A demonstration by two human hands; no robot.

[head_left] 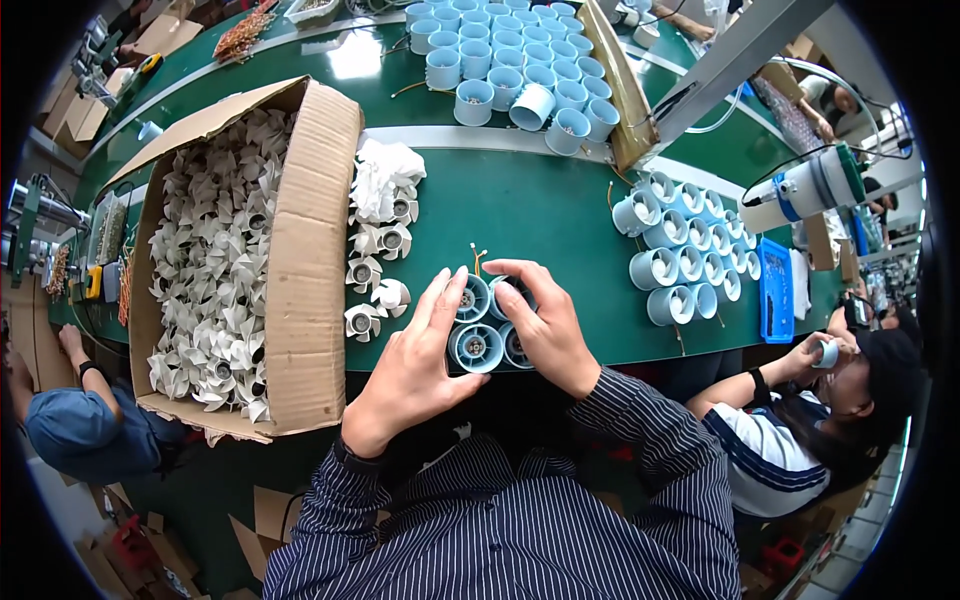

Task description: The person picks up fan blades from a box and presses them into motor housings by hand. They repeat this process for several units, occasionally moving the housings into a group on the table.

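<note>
On the green bench, several light blue cylindrical fan housings stand in a tight cluster, motor parts visible inside the nearer ones. A few thin wires rise from the far side. My left hand curves along the cluster's left side, fingers straight, thumb against the nearest housing. From the right, my right hand closes over the cluster, its fingers along the far side and its thumb over a housing it partly hides. Together the hands hold the cluster between them. Loose white fan wheels lie to the left.
A large cardboard box full of white fan wheels stands left. More blue housings with white wheels form rows at right, beside a blue tray. Empty-looking blue housings stand beyond the metal rail. Co-workers sit on both sides.
</note>
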